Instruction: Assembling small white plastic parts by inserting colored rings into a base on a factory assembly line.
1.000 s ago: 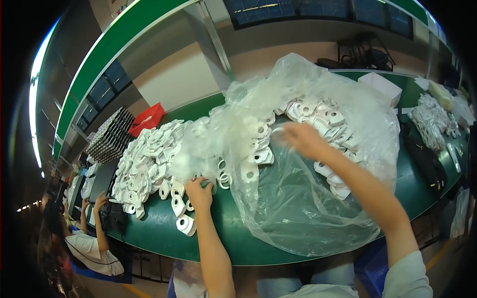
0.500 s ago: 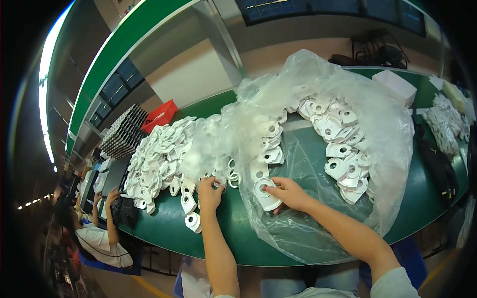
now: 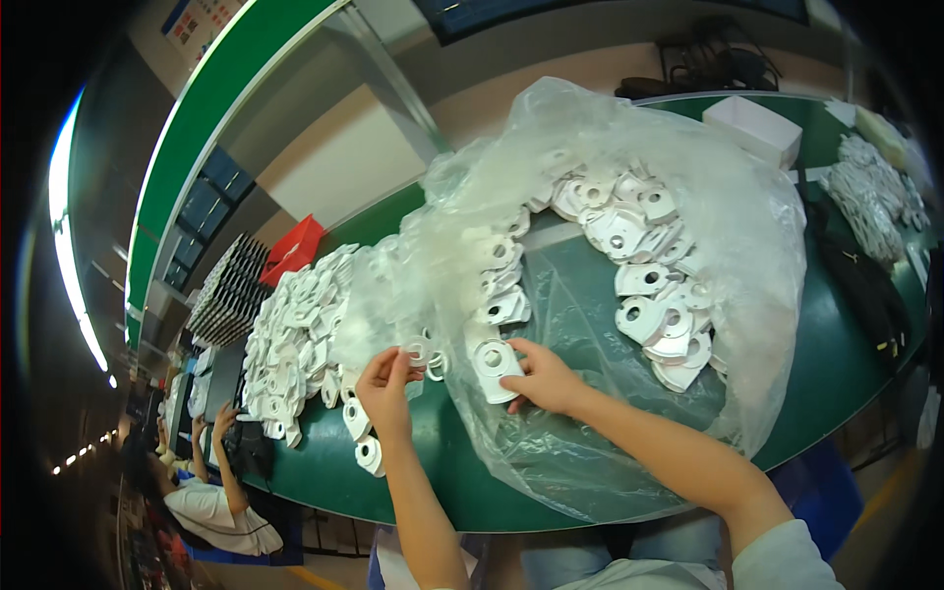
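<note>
My right hand [image 3: 544, 378] grips a flat white plastic part [image 3: 493, 372], rounded at one end, with a circular hole and a raised ring. Thumb on top, it holds this part over the clear plastic bag [image 3: 580, 482]. To its left, my left hand [image 3: 386, 389] pinches a thin white ring [image 3: 420, 351] between thumb and fingers. Just past those fingertips lie more white rings [image 3: 438, 368], partly hidden. Similar white parts form a curved, overlapping row [image 3: 644, 280] inside the bag. A large heap of them [image 3: 295, 339] lies on the left.
The green table [image 3: 447, 472] curves around me. At its far left stand a red bin [image 3: 293, 250] and stacked grey trays [image 3: 228, 292]. A white box [image 3: 753, 132], a bundle of white gloves [image 3: 870, 197] and dark cloth [image 3: 854, 280] lie right. Another person [image 3: 224, 511] works at left.
My left hand has turned and come up a little from the loose rings, with one ring now showing at its fingertips. My right hand still holds the white part. The whole view has shifted.
</note>
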Demonstrator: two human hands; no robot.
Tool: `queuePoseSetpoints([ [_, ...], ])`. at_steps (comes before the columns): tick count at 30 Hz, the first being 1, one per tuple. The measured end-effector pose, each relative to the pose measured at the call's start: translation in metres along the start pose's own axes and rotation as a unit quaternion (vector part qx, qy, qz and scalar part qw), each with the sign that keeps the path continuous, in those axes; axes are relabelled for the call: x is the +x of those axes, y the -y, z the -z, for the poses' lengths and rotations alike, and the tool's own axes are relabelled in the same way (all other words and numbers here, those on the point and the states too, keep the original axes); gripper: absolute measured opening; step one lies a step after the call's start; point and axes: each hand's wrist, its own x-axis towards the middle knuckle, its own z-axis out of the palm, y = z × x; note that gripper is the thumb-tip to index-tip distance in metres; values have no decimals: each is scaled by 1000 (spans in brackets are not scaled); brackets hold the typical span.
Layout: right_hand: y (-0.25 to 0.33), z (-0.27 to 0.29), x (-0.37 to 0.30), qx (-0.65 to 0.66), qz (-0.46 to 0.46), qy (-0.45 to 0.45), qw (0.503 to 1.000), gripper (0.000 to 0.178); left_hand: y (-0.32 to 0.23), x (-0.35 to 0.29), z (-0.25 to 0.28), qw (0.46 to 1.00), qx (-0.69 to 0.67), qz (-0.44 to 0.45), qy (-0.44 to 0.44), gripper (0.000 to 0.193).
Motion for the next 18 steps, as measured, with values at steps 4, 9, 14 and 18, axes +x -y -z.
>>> queuePoseSetpoints([
  [4,1,0,-2,-11,17,-10,1000,49,5,-20,-37,944,183,-234,143,14],
  [9,4,2,-3,21,33,-13,999,47,-6,-25,-49,894,262,-281,232,21],
  [14,2,4,-1,47,64,-31,996,45,-16,-31,-55,862,317,-308,247,23],
  [18,-1,4,1,41,82,-30,995,42,-19,-31,-52,860,310,-319,248,26],
])
